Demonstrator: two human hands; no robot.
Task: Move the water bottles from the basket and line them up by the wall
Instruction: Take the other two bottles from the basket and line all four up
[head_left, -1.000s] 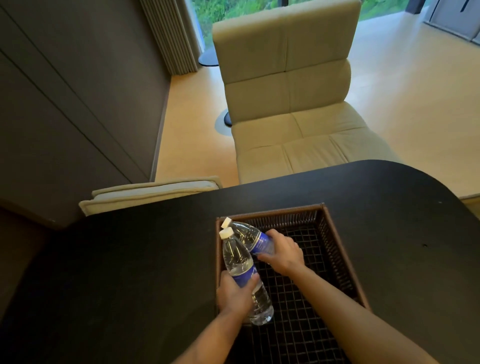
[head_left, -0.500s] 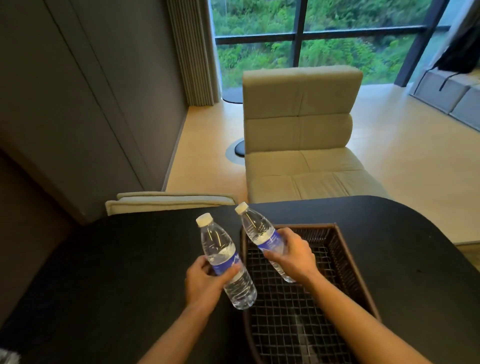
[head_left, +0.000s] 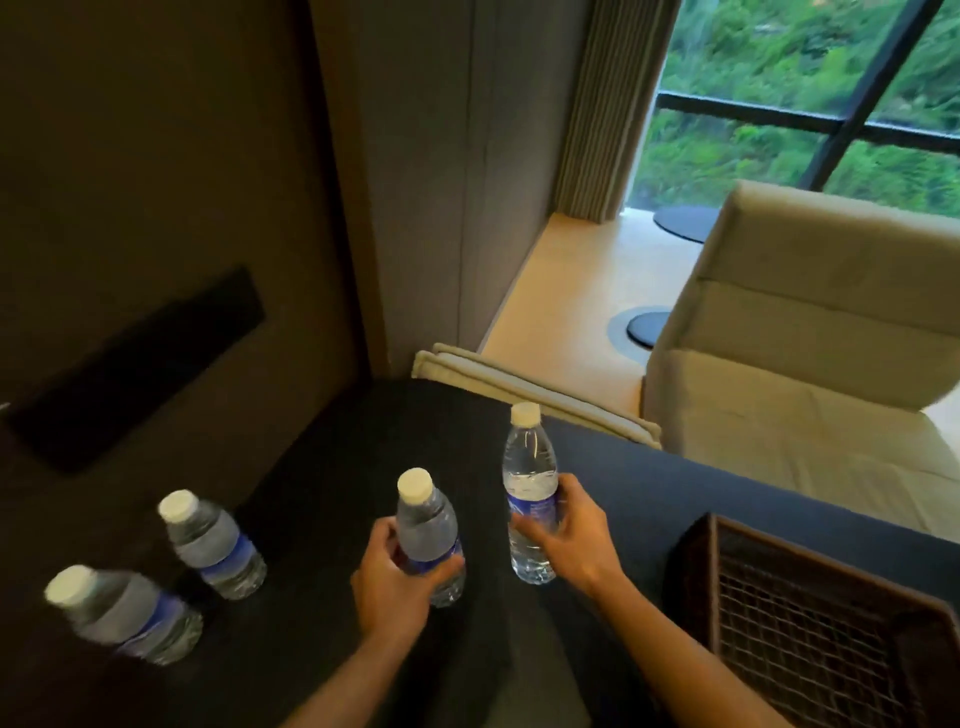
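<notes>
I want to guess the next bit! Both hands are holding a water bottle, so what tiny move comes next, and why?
Probably the left hand sets its clear, white-capped plastic water bottle down on the black table, next to the two matching bottles already standing in a row by the dark wall. The right hand would then add its bottle.

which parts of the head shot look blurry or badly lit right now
Head view: the two standing bottles at left and the dark wall panel are smeared by motion blur; the bottles held in the left hand and right hand are sharper; the black table and wall sit dim while the window is bright; straight edges bow from the wide lens.
</notes>
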